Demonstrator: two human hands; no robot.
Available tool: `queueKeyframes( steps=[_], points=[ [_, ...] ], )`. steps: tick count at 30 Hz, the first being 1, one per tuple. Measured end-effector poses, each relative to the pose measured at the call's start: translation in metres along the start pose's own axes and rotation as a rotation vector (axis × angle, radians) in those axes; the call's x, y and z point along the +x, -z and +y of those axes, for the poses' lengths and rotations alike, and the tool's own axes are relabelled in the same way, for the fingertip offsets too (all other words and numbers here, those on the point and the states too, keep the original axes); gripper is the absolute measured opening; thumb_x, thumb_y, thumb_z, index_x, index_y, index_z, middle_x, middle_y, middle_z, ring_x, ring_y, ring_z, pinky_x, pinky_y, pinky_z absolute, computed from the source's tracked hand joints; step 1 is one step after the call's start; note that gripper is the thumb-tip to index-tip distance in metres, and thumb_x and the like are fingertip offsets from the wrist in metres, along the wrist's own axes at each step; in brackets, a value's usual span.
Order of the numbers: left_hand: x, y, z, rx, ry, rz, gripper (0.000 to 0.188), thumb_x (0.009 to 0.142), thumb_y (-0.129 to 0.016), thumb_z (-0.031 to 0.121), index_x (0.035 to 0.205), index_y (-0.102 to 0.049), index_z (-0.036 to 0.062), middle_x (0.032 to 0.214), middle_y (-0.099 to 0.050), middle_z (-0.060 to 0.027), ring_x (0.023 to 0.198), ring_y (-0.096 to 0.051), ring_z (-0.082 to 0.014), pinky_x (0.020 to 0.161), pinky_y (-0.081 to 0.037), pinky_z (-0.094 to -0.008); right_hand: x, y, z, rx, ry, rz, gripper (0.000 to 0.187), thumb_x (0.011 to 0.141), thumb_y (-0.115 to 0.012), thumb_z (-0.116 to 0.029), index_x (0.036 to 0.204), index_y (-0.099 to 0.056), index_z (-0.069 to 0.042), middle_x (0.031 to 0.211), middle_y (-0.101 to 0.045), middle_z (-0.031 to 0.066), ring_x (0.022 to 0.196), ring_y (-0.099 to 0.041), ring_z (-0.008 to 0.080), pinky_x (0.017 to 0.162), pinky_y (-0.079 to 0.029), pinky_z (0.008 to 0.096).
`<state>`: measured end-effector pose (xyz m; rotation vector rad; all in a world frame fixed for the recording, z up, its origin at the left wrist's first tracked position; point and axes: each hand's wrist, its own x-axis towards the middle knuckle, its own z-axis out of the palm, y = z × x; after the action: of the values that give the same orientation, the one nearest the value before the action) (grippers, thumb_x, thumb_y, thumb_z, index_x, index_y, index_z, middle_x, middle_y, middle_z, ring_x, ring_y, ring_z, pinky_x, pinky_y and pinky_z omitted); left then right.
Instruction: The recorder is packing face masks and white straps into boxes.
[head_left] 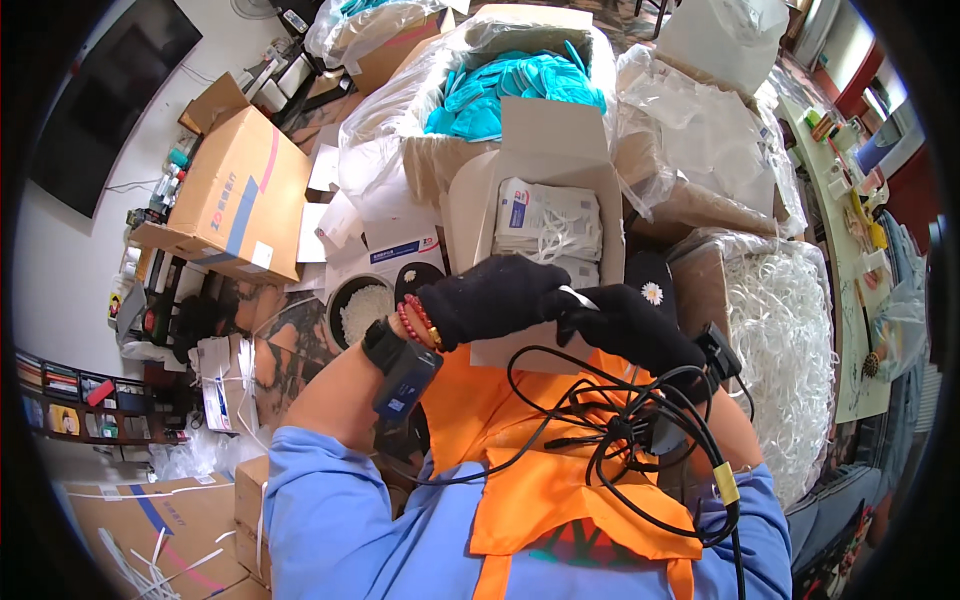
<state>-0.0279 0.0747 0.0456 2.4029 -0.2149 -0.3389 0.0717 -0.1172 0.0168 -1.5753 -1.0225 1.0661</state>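
Note:
My two hands, in black gloves, come together over an open white carton (553, 125). A short piece of a narrow white strip (578, 297) shows between the fingertips. My left hand (492, 300) is closed on its left end. My right hand (632, 330) pinches its other end; the rest of the strip is hidden by the gloves. Inside the carton lie flat white packs (545, 215) with a blue patch, and loose white cords (562, 238) rest on top of them.
Beyond the carton, a plastic-lined box holds turquoise folded pieces (520, 90). White cords fill a box (775, 350) at the right. Left are a bowl of white bits (365, 312) and a large brown carton (235, 190). Black cables (620, 430) hang before my chest.

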Motion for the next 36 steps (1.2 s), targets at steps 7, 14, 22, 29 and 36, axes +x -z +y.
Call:
queueKeyframes(
  steps=[7, 14, 22, 29, 36],
  points=[
    [-0.019, -0.030, 0.015, -0.989, 0.185, 0.063, 0.025, 0.098, -0.053, 0.024, 0.108, -0.058, 0.0010, 0.077, -0.059, -0.0039, 0.062, -0.061, -0.0107, 0.055, -0.052, -0.0263, -0.022, -0.015, -0.006, 0.243, 0.194, 0.250, 0.021, 0.092, -0.057, -0.015, 0.090, -0.068, 0.002, 0.115, -0.057, 0.0160, 0.122, -0.050, 0.0263, 0.096, -0.043, 0.0344],
    [-0.040, -0.041, 0.022, -0.898, -0.164, -0.060, 0.023, 0.096, -0.057, 0.023, 0.109, -0.064, 0.0047, 0.084, -0.066, -0.0041, 0.068, -0.063, -0.0122, 0.063, -0.051, -0.0241, -0.052, -0.027, -0.049, 0.246, 0.161, 0.168, 0.031, 0.090, -0.058, -0.026, 0.080, -0.065, 0.003, 0.100, -0.066, 0.0147, 0.096, -0.063, 0.0215, 0.086, -0.048, 0.0335],
    [-0.080, -0.050, 0.024, -0.573, -0.124, -0.169, 0.020, 0.093, -0.062, 0.023, 0.091, -0.064, 0.0030, 0.073, -0.065, -0.0097, 0.061, -0.057, -0.0242, 0.060, -0.047, -0.0324, -0.083, -0.051, -0.052, 0.397, -0.141, 0.170, 0.039, 0.094, -0.056, -0.032, 0.088, -0.066, 0.004, 0.080, -0.067, 0.0168, 0.076, -0.066, 0.0194, 0.073, -0.054, 0.0358],
    [-0.197, -0.105, -0.198, 0.386, 0.184, 0.102, 0.019, 0.083, -0.059, 0.017, 0.099, -0.061, 0.0055, 0.097, -0.064, -0.0149, 0.084, -0.065, -0.0325, 0.070, -0.052, -0.0410, -0.118, 0.023, -0.022, 0.142, -0.018, 0.670, 0.031, 0.095, -0.054, -0.029, 0.083, -0.061, -0.001, 0.065, -0.058, 0.0111, 0.059, -0.056, 0.0194, 0.056, -0.044, 0.0333],
    [-0.226, -0.090, -0.260, 0.405, 0.989, 0.156, 0.027, 0.087, -0.057, 0.019, 0.111, -0.059, 0.0077, 0.109, -0.062, -0.0204, 0.100, -0.062, -0.0350, 0.083, -0.051, -0.0434, -0.146, 0.123, 0.000, -0.850, 0.042, 1.367, 0.025, 0.095, -0.054, -0.023, 0.086, -0.064, -0.002, 0.069, -0.055, 0.0087, 0.061, -0.051, 0.0181, 0.058, -0.039, 0.0298]
  ],
)
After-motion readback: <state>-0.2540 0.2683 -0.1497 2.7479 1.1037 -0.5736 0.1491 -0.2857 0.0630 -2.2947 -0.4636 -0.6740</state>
